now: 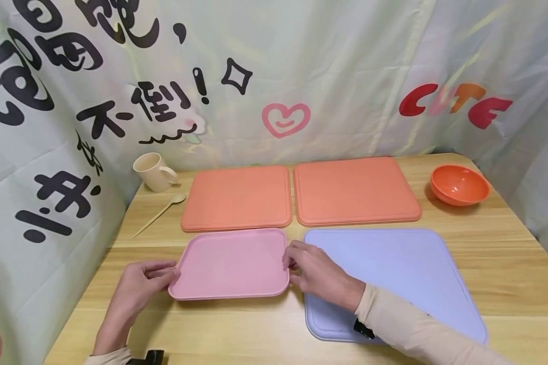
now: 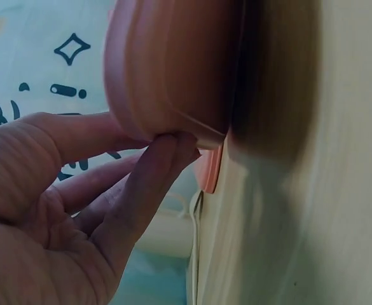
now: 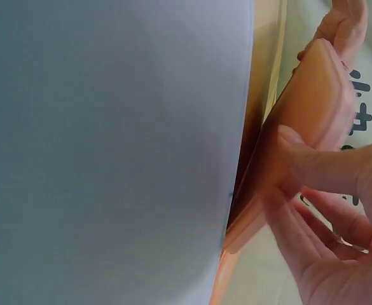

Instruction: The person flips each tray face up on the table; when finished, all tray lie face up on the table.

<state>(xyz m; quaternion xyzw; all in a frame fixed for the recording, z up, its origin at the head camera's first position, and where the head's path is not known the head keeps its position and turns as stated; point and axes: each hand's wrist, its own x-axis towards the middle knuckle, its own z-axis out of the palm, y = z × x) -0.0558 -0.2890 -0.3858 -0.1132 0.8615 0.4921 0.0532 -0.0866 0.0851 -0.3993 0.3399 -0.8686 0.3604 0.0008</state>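
Observation:
A pink rectangular tray (image 1: 230, 266) is held level by both hands, in front of the left orange tray. My left hand (image 1: 139, 286) pinches its left edge between thumb and fingers. At the opposite edge, my right hand (image 1: 321, 274) grips the rim near the corner. From the left wrist view, the pink tray (image 2: 173, 63) shows its underside raised over the table, with a dark shadow below. In the right wrist view, thumb and fingers of the right hand (image 3: 338, 222) hold the edge of the same tray (image 3: 316, 95).
Two orange trays (image 1: 239, 197) (image 1: 353, 190) lie side by side at the back. A larger lavender tray (image 1: 392, 268) sits under the right forearm. Back left are a beige mug (image 1: 152, 172) and a spoon (image 1: 162, 213); an orange bowl (image 1: 458, 187) stands back right. Printed curtains enclose the table.

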